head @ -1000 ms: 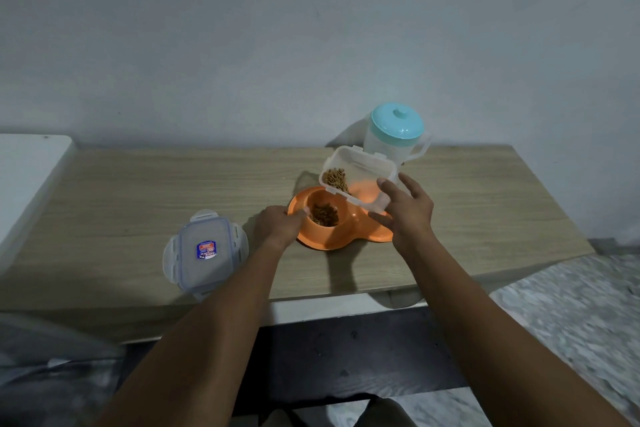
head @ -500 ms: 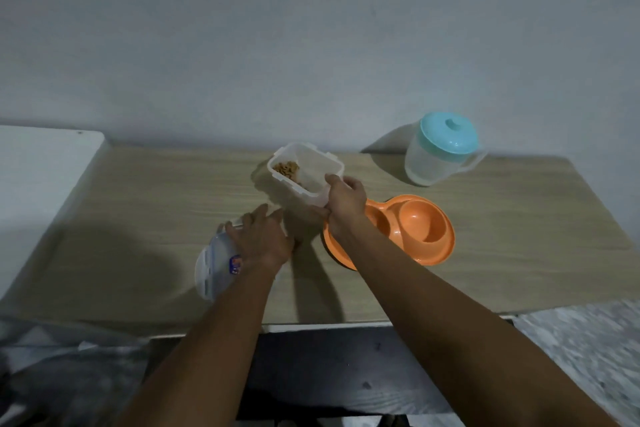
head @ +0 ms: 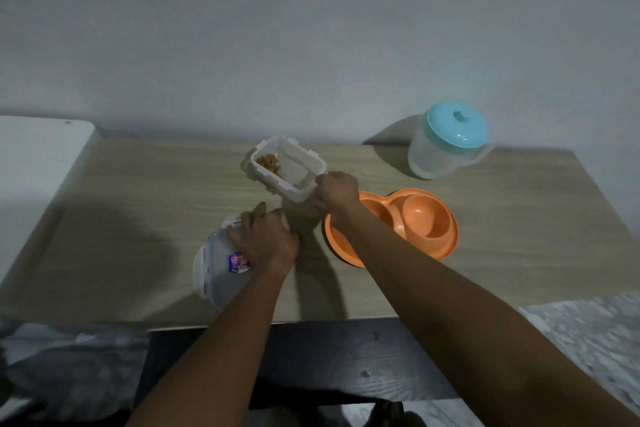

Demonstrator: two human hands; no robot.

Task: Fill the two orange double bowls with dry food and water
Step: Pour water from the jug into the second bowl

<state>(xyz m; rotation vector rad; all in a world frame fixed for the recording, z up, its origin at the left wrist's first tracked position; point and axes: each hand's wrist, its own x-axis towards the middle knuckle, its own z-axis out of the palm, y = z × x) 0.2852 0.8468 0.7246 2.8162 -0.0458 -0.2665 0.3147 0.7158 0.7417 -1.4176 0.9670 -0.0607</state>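
Light wood-grain table (head: 138, 218) is running left to right across the view, its back edge sitting against a plain grey-white wall (head: 311, 28). A white surface (head: 34, 166) is butting up to the table's left end. Below the front edge a dark board (head: 346, 357) is showing. Mottled grey floor (head: 588, 340) is showing lower right, and something grey and blurred is lying lower left.

Orange double bowl (head: 426, 222) is sitting on the table right of centre, with its left well mostly hidden behind the right forearm. Clear jug with teal lid (head: 446, 142) is standing upright at the back right, near the wall and well apart from the bowl.

Right hand (head: 336, 191) is gripping the near right corner of the clear container (head: 287, 166), fingers curled round its rim. The container is tilting, and I cannot tell if its base is touching the table. Dry food (head: 269, 163) is lying in its far left corner.

Left hand (head: 266, 239) is lying over the clear lid (head: 214, 263) near the front edge, fingers curling over its far rim and holding it. The lid is blurred and looking tilted.
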